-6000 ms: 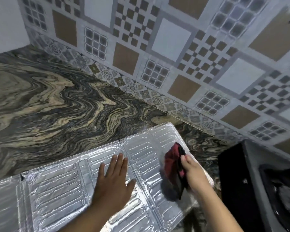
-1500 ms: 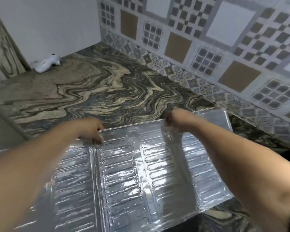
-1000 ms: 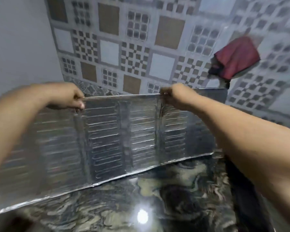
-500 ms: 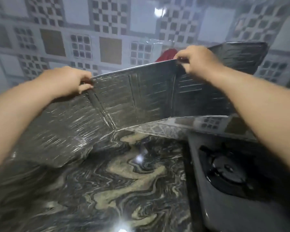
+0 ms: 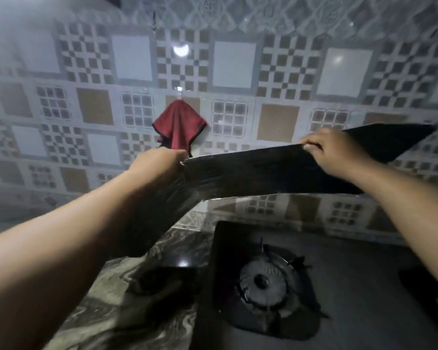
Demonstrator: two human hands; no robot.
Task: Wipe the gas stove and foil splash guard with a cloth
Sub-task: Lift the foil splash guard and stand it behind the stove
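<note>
I hold the folding foil splash guard (image 5: 250, 173) upright in the air above the back of the gas stove (image 5: 352, 286); it looks dark in shadow. My left hand (image 5: 157, 164) pinches its top edge at a fold. My right hand (image 5: 331, 150) grips the top edge further right. The guard's left panel bends down toward the counter beside my left forearm, and its right panel angles off to the right. The red cloth (image 5: 178, 127) hangs on the tiled wall behind my left hand, with neither hand touching it. A burner (image 5: 263, 281) lies below the guard.
The patterned tile wall (image 5: 233, 64) runs right behind the guard. The marbled dark countertop (image 5: 127, 306) lies left of the stove. A second burner (image 5: 433, 291) shows at the right edge, partly under my right forearm.
Both hands lifted the guard off the counter, stood it upright and carried it right, over the back of the stove. The cloth left my right hand and hangs on the wall.
</note>
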